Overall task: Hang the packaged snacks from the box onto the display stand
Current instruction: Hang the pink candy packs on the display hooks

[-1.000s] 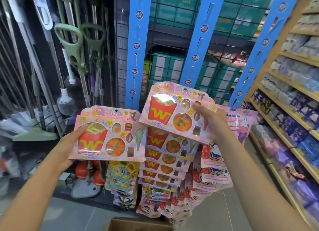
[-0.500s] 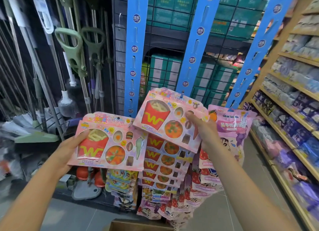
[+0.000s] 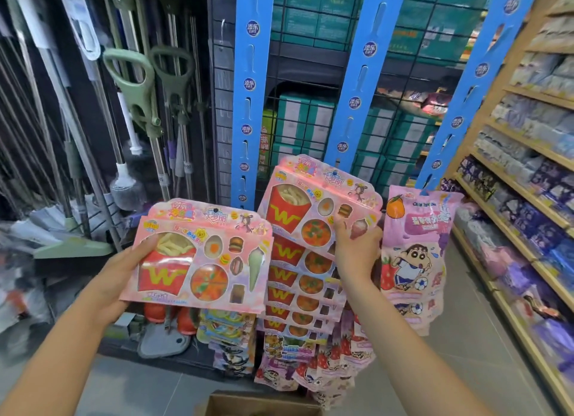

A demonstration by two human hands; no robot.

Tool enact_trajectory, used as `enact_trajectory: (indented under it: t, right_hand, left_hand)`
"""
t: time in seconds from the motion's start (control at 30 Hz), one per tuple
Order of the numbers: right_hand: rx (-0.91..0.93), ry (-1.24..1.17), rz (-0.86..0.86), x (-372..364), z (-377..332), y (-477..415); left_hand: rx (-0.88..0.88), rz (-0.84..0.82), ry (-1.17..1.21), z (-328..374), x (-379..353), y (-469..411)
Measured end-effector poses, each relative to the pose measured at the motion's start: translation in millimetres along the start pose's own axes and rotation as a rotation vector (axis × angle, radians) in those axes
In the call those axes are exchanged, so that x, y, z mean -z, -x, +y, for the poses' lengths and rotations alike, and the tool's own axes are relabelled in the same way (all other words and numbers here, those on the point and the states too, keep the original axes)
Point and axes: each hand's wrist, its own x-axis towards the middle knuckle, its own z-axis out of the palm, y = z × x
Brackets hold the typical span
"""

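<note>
Left hand: my left hand [image 3: 115, 279] holds a pink fries pack [image 3: 202, 254] by its left edge, with the thumb across the front window and the fingers hidden behind.
Left pack, heading: its long axis runs left to right, almost level and dipping a little to the right. The printed face is turned to me and the header edge is on top.
Left pack, place: it is held in the air in front of the left blue strip [image 3: 250, 89], touching no hook that I can see.
Right hand: my right hand [image 3: 354, 251] grips the lower right part of a second fries pack [image 3: 316, 207], thumb on the front.
Right pack, heading: its long axis also runs left to right and slopes down to the right, with the face toward me and the header up.
Right pack, place: its header sits at the foot of the middle blue strip [image 3: 360, 74], on top of a column of hung packs [image 3: 298, 291]. I cannot tell if it is on a hook.
Neighbour: a pink cartoon bag [image 3: 416, 241] hangs from the right blue strip [image 3: 475, 83], just beside my right hand.
Box: a cardboard box [image 3: 257, 404] shows at the bottom edge, on the floor.
Surroundings: mops [image 3: 136, 89] hang at the left and a wooden shelf [image 3: 528, 154] of goods stands at the right.
</note>
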Motion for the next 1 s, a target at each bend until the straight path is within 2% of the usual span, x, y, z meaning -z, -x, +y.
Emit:
enact_trajectory:
  t: [0.1, 0.2, 0.27, 0.4, 0.47, 0.6, 0.8, 1.0]
  right_hand:
    - [-0.04, 0.138, -0.026, 1.3, 2.7, 12.2]
    - [0.13, 0.158, -0.051, 6.1, -0.9, 29.1]
    - [0.233, 0.039, -0.143, 10.3, -10.6, 34.3]
    - [0.158, -0.263, -0.379, 17.9, -46.3, 27.3]
    - [0.266, -0.301, -0.38, 29.9, -63.0, 16.8]
    - [0.391, -0.197, -0.325, 52.5, -77.4, -11.5]
    - [0.39, -0.124, -0.26, 68.0, -71.5, -53.0]
    - [0.398, -0.118, -0.237, 64.5, -60.8, -68.2]
  left_hand:
    - [-0.04, -0.055, -0.006, 12.2, -13.2, 1.2]
    - [-0.084, -0.104, 0.038, 26.6, -42.9, -1.7]
    - [-0.121, -0.14, 0.053, 35.8, -69.1, -6.4]
    - [-0.199, -0.178, 0.082, 48.2, -118.4, -18.0]
    - [-0.228, -0.17, 0.075, 53.1, -140.1, -22.4]
    - [-0.294, -0.158, 0.063, 56.4, -181.0, -27.5]
    - [-0.43, -0.093, -0.204, 55.2, -225.5, -36.7]
    - [-0.452, -0.075, -0.222, 56.5, -237.1, -45.1]
